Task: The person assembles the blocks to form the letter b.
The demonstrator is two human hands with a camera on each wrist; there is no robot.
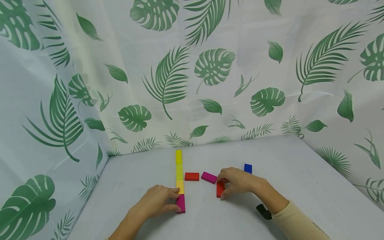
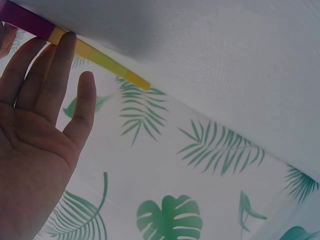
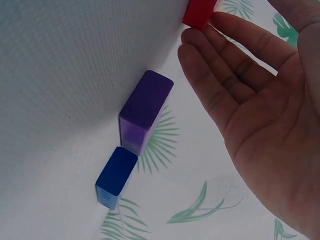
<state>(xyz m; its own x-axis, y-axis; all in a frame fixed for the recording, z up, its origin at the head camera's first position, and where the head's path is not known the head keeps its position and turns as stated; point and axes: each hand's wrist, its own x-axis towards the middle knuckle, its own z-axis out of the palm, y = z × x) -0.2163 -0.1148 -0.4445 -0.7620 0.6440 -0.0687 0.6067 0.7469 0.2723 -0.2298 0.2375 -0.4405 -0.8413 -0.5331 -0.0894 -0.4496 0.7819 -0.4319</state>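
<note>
A straight row of end-to-end blocks lies left of centre. A magenta block is at its near end, then an orange-yellow block, a lime block and a yellow block. My left hand touches the row's left side, thumb at the magenta block and fingertips by the orange-yellow one; its fingers look fairly straight in the left wrist view. My right hand pinches a red block lengthwise between thumb and fingers. Just left of that block lies a second magenta block, angled.
Another red block lies crosswise just right of the row. Beyond my right hand is a blue block. A purple block, hidden in the head view, stands near it. Leaf-printed cloth walls the white tabletop.
</note>
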